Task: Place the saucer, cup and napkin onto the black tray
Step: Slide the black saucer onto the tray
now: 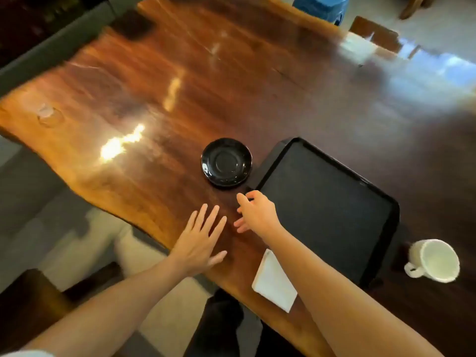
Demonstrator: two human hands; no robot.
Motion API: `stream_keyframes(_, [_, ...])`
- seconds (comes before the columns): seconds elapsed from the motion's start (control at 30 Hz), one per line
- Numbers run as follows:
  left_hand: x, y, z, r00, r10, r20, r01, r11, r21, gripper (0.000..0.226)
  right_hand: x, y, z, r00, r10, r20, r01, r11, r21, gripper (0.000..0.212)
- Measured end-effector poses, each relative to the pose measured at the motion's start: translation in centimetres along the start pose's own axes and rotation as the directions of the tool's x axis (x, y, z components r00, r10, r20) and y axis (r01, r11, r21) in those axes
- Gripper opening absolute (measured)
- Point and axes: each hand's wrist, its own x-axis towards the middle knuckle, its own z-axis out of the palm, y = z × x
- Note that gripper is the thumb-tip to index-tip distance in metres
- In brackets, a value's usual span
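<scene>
A black saucer point(226, 162) lies on the wooden table point(180, 86), just left of the black tray point(327, 204), which has nothing on it. A white cup point(435, 260) stands on the table past the tray's right end. A folded white napkin point(274, 280) lies near the table's front edge, partly under my right forearm. My right hand point(257, 211) hovers with spread fingers at the tray's near left corner, a short way below the saucer. My left hand point(202, 239) rests flat and open on the table beside it. Neither hand holds anything.
A clear glass point(49, 115) stands at the table's far left. A dark coaster-like square point(134, 24) lies at the far edge. A blue stool point(322, 6) and a wooden chair point(373, 32) stand beyond the table. A dark seat point(31, 302) is at lower left.
</scene>
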Motion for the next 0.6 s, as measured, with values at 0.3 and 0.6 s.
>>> stream_keyframes(0.3, [2.7, -2.4, 3.3, 0.992, 0.116, -0.045, -0.115, 0.993, 0.030, 0.092, 6.9, -1.7, 3.0, 0.977, 0.211, -0.010, -0.199, 0.935, 0.292, 0.050])
stream_keyframes(0.6, [3.0, -2.8, 4.7, 0.981, 0.134, -0.137, -0.139, 0.990, -0.023, 0.096, 8.8, -3.0, 4.5, 0.915, 0.378, 0.141, -0.367, 0.639, 0.676, 0.043])
